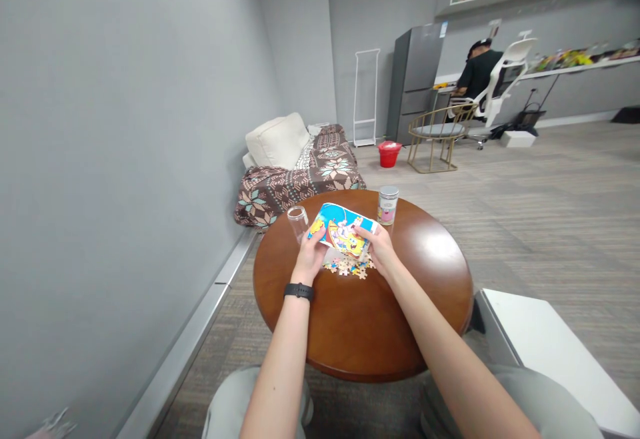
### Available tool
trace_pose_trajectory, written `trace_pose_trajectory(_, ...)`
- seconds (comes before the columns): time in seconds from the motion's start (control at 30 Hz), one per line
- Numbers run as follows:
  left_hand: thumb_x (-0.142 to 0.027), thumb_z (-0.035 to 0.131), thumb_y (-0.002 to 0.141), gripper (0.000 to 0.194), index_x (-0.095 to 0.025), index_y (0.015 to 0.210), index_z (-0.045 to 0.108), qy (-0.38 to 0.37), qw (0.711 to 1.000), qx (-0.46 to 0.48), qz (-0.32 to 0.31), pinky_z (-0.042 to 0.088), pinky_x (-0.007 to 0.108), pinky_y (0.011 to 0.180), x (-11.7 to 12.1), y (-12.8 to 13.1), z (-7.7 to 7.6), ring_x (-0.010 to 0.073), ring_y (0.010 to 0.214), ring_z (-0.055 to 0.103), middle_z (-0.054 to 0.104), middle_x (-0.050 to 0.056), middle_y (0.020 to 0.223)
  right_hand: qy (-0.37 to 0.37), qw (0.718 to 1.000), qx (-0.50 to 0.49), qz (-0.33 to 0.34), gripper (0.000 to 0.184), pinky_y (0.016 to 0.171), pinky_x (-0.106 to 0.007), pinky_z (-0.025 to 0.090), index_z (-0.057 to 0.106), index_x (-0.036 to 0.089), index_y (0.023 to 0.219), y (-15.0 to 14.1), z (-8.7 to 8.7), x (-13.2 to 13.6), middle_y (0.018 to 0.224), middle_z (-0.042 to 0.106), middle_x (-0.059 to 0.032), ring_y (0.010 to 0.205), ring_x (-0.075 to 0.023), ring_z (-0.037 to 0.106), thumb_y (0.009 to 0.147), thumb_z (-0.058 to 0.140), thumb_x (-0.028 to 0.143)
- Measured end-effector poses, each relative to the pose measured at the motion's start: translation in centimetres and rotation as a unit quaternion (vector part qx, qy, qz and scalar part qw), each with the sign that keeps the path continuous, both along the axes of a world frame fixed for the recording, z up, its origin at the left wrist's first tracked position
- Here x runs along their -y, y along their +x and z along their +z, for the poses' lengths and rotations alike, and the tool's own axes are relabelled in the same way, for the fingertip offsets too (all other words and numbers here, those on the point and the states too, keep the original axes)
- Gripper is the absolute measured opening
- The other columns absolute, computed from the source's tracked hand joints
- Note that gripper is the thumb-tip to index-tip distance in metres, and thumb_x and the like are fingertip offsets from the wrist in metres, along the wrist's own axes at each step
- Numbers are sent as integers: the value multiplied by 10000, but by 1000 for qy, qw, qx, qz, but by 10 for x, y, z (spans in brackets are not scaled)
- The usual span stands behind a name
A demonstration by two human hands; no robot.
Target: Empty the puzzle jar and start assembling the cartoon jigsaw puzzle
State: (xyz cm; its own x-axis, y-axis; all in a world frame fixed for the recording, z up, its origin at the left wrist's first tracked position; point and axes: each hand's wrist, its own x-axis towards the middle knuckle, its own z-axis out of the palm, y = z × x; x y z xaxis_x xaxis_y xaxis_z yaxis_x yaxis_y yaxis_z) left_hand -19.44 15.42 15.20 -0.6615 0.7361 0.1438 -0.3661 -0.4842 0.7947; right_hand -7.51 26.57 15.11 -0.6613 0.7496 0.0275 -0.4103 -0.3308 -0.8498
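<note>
My left hand (311,254) and right hand (379,247) pinch the cartoon picture sheet (340,229) by its ends, just above the loose puzzle pieces (350,267) on the round table (360,319). I judge I'm studying it; sorting pieces follows.

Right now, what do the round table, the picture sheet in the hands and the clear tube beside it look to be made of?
Round table: looks like varnished reddish wood; a bright glare shows on its top.
Picture sheet: seems thin printed paper or card, held by the left hand and right hand.
Clear tube: see-through, plastic or glass; I cannot tell which.
</note>
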Motion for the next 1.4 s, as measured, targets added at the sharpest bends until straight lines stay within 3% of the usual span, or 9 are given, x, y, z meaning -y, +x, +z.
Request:
trace_pose_trajectory(0.27, -159, 786, 609, 455, -185, 1046, 661, -20, 1000, -5, 14, 527, 368, 899, -1, 1, 0, 254, 1044, 664, 717, 90, 1051, 79, 991, 65, -92, 453, 655, -369, 570, 618, 211, 851, -3, -12, -7, 795, 735, -25, 777, -257, 703, 524, 864, 405)
trace_pose_trajectory(0.4, -157, 775, 613, 361, -183, 955, 661, -54, 998, -3, 21, 543, 323, 785, -2, 0, -1, 236, 958, 676, 723, 80, 975, 35, 996, 41, -72, 415, 662, -401, 582, 647, 205, 831, -3, -11, -8, 808, 749, -54, 782, -291, 713, 539, 859, 409)
trace_pose_trajectory(0.5, -154, 768, 632, 394, -200, 1007, 653, -56, 998, -2, 23, 537, 298, 718, -2, 1, 0, 221, 906, 680, 722, 71, 960, 6, 998, 28, -50, 375, 678, -418, 589, 662, 204, 806, -3, -10, -6, 802, 753, -62, 808, -307, 718, 580, 836, 447)
trace_pose_trajectory(0.73, -200, 757, 675, 481, -231, 1134, 616, -40, 999, -8, 31, 527, 308, 759, -3, 2, 0, 218, 946, 671, 709, 71, 1035, 40, 997, 45, -51, 386, 712, -408, 583, 676, 207, 850, -5, -13, -7, 872, 755, -61, 826, -285, 715, 612, 819, 475)
trace_pose_trajectory(0.87, -206, 769, 640, 358, -201, 974, 639, -42, 999, -6, 22, 466, 243, 622, -3, 1, -2, 157, 769, 640, 691, 51, 893, 92, 986, 96, -97, 393, 732, -399, 566, 685, 194, 861, -8, -19, -11, 891, 752, -72, 820, -272, 709, 653, 778, 514)
trace_pose_trajectory(1.03, -192, 790, 614, 253, -158, 750, 580, -44, 998, 14, -32, 346, 180, 474, -1, 2, -2, 26, 470, 385, 542, -36, 619, 101, 985, 98, -99, 445, 728, -388, 559, 688, 177, 882, -9, -20, -11, 884, 751, -82, 811, -266, 708, 658, 754, 556)
trace_pose_trajectory(1.3, -175, 786, 642, 229, -118, 713, 576, -29, 996, 39, -70, 330, 158, 461, -2, 3, -2, 8, 442, 350, 479, -68, 557, 117, 982, 100, -109, 500, 709, -363, 546, 681, 157, 879, -9, -16, -9, 851, 747, -87, 791, -257, 701, 642, 740, 593)
trace_pose_trajectory(1.4, -169, 752, 676, 178, -125, 699, 581, -12, 997, 55, -61, 342, 170, 462, 0, 4, 2, 21, 419, 339, 417, -85, 490, 124, 982, 104, -98, 487, 646, -326, 523, 670, 161, 843, -8, -14, -7, 747, 721, -67, 713, -230, 683, 718, 650, 631)
